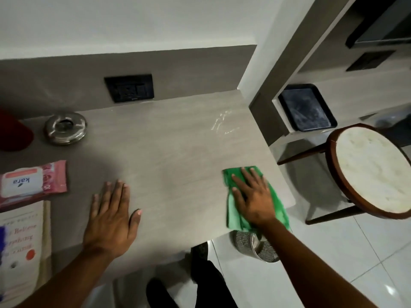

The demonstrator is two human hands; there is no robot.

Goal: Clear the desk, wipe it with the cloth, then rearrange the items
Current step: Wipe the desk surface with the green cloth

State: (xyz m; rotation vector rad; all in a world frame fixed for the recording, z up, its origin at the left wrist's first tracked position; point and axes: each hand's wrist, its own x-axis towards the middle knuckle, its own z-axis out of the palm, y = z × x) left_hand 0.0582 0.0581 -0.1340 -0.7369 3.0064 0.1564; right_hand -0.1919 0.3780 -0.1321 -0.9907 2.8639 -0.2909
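I judge I'm in the wiping step: my right hand [251,196] lies flat, fingers spread, pressing the green cloth [255,198] onto the surface [173,152] near its right front corner. My left hand [111,214] rests open and empty, palm down, at the front middle. Streaks [223,122] remain at the back right. The ashtray [65,129], wipes pack [33,183] and book [21,247] sit at the left, so that side looks uncleared; rearranging remains.
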